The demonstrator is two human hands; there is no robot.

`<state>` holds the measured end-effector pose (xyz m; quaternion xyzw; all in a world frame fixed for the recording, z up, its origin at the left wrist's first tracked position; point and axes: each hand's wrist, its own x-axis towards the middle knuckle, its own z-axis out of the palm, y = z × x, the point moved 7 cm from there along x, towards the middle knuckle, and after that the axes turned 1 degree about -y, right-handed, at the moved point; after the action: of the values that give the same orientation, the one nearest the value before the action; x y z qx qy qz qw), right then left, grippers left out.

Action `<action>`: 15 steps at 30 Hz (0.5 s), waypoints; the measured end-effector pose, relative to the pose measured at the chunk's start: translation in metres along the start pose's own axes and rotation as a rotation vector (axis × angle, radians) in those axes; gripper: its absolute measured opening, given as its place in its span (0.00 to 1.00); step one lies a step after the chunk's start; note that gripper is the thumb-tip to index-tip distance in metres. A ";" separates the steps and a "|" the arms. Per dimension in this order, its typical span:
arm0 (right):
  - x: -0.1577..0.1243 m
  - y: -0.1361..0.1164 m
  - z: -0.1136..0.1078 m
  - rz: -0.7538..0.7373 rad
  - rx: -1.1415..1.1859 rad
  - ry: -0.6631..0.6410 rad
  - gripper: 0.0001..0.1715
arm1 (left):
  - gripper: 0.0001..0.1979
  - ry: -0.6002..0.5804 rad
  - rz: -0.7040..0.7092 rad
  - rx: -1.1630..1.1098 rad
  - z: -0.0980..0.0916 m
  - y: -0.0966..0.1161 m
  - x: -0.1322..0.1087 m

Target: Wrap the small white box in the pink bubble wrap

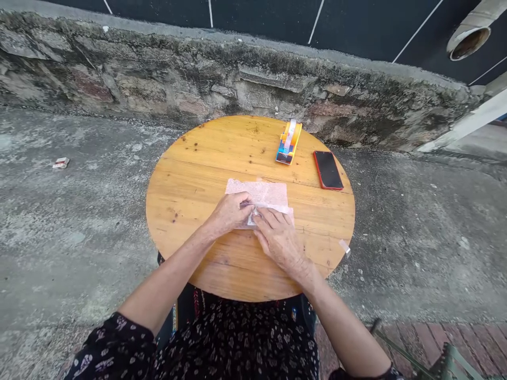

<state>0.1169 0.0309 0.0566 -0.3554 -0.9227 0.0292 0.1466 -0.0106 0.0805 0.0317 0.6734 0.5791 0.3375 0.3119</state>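
A sheet of pinkish, see-through bubble wrap (261, 191) lies on the round wooden table in front of me, its near part folded over. My left hand (232, 212) is at the left side of the fold, thumb and fingers closed on the wrap. On the right side my right hand (279, 237) rests palm down, its fingers stretched out flat over the folded part. Between the fingertips shows a small whitish, shiny bit; whether something is inside the fold I cannot tell. My hands cover much of the near edge.
Toward the back of the table (190, 184) stands a yellow and blue tape dispenser (289, 142). A red-edged phone (328, 170) lies at the right. From the right rim hangs a short strip of tape (345, 246). Behind runs a stone wall (178, 79).
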 end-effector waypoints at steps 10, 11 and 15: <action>0.000 -0.002 0.003 0.031 -0.036 -0.016 0.18 | 0.15 0.532 -0.102 0.040 -0.065 0.004 -0.065; 0.000 -0.001 0.003 0.031 -0.031 -0.014 0.18 | 0.13 0.601 -0.174 -0.008 -0.069 0.000 -0.086; -0.001 0.000 0.004 0.033 -0.017 0.007 0.18 | 0.11 0.344 -0.497 -0.571 -0.020 -0.025 -0.143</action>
<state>0.1163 0.0306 0.0524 -0.3718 -0.9164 0.0227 0.1465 -0.0554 -0.0571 0.0099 0.3335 0.6508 0.5065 0.4569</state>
